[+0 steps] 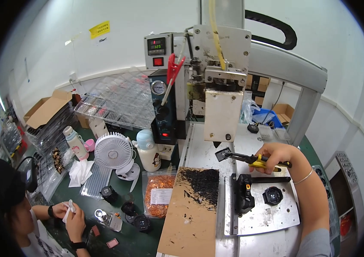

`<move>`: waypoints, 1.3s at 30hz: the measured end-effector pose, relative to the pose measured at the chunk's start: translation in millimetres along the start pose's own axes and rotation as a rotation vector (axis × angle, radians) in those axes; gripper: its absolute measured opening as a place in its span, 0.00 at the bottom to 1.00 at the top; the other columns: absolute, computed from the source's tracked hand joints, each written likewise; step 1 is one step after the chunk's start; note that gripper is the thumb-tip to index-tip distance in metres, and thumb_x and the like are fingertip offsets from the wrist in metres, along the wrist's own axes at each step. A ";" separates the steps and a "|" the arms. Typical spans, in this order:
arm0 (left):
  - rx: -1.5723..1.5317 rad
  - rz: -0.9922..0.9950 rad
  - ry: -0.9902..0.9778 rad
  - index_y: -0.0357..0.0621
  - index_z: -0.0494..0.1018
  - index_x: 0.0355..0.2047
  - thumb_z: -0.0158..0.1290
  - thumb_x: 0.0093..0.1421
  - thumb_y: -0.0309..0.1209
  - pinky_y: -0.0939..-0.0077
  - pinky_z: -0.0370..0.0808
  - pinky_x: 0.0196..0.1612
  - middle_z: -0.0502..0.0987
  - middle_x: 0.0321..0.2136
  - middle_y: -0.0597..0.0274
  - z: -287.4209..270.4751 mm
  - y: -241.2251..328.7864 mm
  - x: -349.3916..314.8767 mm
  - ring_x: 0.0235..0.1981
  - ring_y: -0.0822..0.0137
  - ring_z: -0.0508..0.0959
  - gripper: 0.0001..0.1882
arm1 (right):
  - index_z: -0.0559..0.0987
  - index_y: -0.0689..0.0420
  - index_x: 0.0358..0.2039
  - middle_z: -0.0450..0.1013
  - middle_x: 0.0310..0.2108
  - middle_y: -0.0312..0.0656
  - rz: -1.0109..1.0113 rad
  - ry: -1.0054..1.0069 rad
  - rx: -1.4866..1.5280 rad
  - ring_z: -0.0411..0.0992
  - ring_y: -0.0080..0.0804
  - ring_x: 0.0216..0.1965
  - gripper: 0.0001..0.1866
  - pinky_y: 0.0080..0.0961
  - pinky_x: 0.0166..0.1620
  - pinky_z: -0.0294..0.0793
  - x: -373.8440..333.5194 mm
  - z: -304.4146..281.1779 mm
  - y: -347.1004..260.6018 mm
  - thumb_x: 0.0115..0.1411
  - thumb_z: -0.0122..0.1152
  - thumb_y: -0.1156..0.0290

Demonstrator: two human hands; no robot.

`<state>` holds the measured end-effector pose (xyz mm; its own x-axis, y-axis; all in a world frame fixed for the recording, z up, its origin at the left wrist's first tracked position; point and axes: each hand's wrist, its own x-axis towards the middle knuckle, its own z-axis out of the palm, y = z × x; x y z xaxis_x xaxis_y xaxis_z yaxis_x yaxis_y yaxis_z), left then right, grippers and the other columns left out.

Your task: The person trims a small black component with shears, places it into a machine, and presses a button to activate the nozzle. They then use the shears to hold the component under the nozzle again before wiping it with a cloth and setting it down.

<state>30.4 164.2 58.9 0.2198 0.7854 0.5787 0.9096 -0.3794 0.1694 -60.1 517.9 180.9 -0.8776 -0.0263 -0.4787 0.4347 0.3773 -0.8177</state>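
Observation:
My right hand (273, 156) is closed round the yellow and black handles of a pair of pliers (244, 157). A small dark square piece (222, 154) sits at the plier tips, just below the black nozzle (217, 144) of the dispensing machine (222, 113). Under my hand, a black fixture block (245, 195) stands on a metal plate (257, 223). A round black watch-like case (273, 195) lies on the plate, right of that block. My left hand is out of the picture.
A cardboard sheet (190, 231) smeared with black stuff lies left of the plate. Beyond it are a bag of orange parts (160, 192), a white fan (113, 152) and a blue-topped bottle (147, 154). A co-worker's hands (74, 216) hold something white at lower left.

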 end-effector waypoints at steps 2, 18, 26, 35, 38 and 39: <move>-0.007 -0.011 0.022 0.36 0.65 0.37 0.43 0.51 0.33 0.52 0.63 0.55 0.66 0.50 0.38 9.4 1.6 -4.3 0.52 0.48 0.67 0.15 | 0.76 0.69 0.37 0.72 0.22 0.38 0.006 0.003 0.020 0.70 0.24 0.22 0.25 0.16 0.27 0.70 -2.0 -3.6 -3.6 0.31 0.57 0.76; -0.476 -0.101 -0.156 0.35 0.65 0.45 0.58 0.46 0.32 0.58 0.58 0.57 0.64 0.49 0.42 -37.8 -14.9 5.9 0.52 0.46 0.63 0.27 | 0.74 0.73 0.36 0.71 0.22 0.43 -0.017 0.348 0.112 0.72 0.29 0.21 0.27 0.21 0.25 0.73 -139.3 65.8 -25.4 0.28 0.51 0.80; -0.619 -0.416 0.060 0.37 0.70 0.41 0.61 0.49 0.29 0.70 0.65 0.52 0.70 0.45 0.52 -88.4 -7.1 -18.0 0.50 0.58 0.69 0.20 | 0.75 0.71 0.38 0.70 0.22 0.37 -0.027 0.163 0.283 0.69 0.22 0.22 0.26 0.16 0.26 0.68 -205.1 168.2 11.6 0.31 0.60 0.79; -1.217 -0.798 0.528 0.30 0.65 0.46 0.49 0.57 0.21 0.68 0.65 0.54 0.69 0.45 0.52 -71.1 21.6 -106.1 0.49 0.62 0.71 0.16 | 0.74 0.73 0.39 0.71 0.26 0.38 0.038 -0.059 0.241 0.67 0.20 0.26 0.24 0.14 0.31 0.66 -184.0 251.6 26.0 0.36 0.58 0.81; -1.264 -0.858 0.554 0.30 0.65 0.46 0.49 0.59 0.24 0.69 0.66 0.54 0.70 0.45 0.52 -71.2 30.0 -123.3 0.48 0.62 0.71 0.15 | 0.75 0.72 0.39 0.70 0.26 0.38 0.120 -0.128 0.241 0.67 0.20 0.26 0.23 0.13 0.31 0.66 -176.3 264.0 19.1 0.36 0.58 0.81; -1.262 -0.856 0.573 0.29 0.65 0.46 0.48 0.60 0.26 0.69 0.66 0.53 0.70 0.44 0.52 -71.5 32.5 -126.7 0.48 0.63 0.71 0.16 | 0.75 0.69 0.40 0.70 0.25 0.35 0.111 -0.142 0.208 0.65 0.18 0.25 0.23 0.13 0.30 0.65 -174.0 267.1 20.6 0.38 0.59 0.79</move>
<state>7.0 17.4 48.2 -0.5849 0.8002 0.1325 -0.2236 -0.3161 0.9220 155.6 283.0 162.0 -0.7917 -0.1307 -0.5968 0.5714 0.1871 -0.7990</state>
